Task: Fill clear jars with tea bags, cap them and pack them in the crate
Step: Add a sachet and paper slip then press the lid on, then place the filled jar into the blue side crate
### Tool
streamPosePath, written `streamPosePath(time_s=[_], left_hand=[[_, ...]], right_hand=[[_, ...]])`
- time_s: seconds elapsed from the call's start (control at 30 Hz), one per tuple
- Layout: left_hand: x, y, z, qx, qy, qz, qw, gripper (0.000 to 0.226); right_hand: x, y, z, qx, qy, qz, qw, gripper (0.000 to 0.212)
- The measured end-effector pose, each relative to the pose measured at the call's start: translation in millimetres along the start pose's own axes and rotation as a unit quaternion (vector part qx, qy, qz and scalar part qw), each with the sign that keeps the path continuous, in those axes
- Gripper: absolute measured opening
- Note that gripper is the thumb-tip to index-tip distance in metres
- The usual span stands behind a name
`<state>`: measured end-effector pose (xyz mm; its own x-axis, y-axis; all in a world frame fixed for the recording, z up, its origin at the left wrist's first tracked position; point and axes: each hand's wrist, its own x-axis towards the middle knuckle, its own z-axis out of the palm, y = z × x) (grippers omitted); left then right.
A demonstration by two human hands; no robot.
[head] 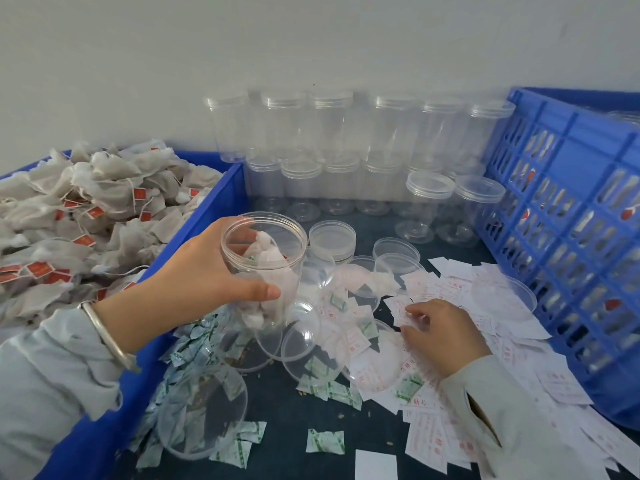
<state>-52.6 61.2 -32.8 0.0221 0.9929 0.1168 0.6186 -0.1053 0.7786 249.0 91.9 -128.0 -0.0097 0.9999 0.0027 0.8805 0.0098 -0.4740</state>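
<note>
Down low, the right hand (441,336) pinches a paper slip (403,315) right of the open jar (265,268). The left hand (207,271) grips that jar, tea bags inside. Behind it stand empty jars (346,147); the blue crate (568,209) sits far right.

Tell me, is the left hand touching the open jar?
Touching. The head view shows the left hand wrapped around the open jar, thumb across its front.

glossy clear plastic jar (264,268); matt blue plastic crate (568,216); paper slips (446,292)
</note>
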Motion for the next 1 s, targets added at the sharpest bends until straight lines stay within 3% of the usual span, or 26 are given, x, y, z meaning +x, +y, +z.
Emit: streamPosePath(time_s=[0.13,0.27,0.33,0.5,0.57,0.77,1.0], left_hand=[[0.1,0.4,0.3,0.001,-0.004,-0.002,1.0,0.083],[-1.1,2.9,1.0,-0.002,-0.012,-0.001,1.0,0.084],[-2.2,5.0,0.6,0.0,-0.014,0.0,1.0,0.084],[-3.4,6.1,1.1,0.002,-0.029,0.009,1.0,0.086],[-3.9,6.5,2.1,0.004,-0.036,0.017,0.999,0.084],[-9.5,12.4,1.7,-0.006,-0.045,0.029,0.999,0.083],[-10.4,13.4,-0.4,-0.013,-0.029,0.05,0.998,0.083]], right_hand=[[1.2,1.8,-1.2,0.03,0.034,0.018,0.999,0.021],[2.0,1.5,-1.9,0.017,0.056,0.019,0.998,0.027],[-1.2,-3.1,-4.9,0.043,0.11,-0.004,0.993,0.027],[-17.1,-37.1,-32.2,0.124,0.332,-0.138,0.925,0.024],[-23.1,-63.8,-46.8,0.166,0.368,-0.218,0.888,0.024],[-28.2,-145.7,-52.4,0.181,0.316,-0.374,0.853,0.016],[-25.9,-167.4,-31.8,0.182,0.276,-0.353,0.875,0.011]])
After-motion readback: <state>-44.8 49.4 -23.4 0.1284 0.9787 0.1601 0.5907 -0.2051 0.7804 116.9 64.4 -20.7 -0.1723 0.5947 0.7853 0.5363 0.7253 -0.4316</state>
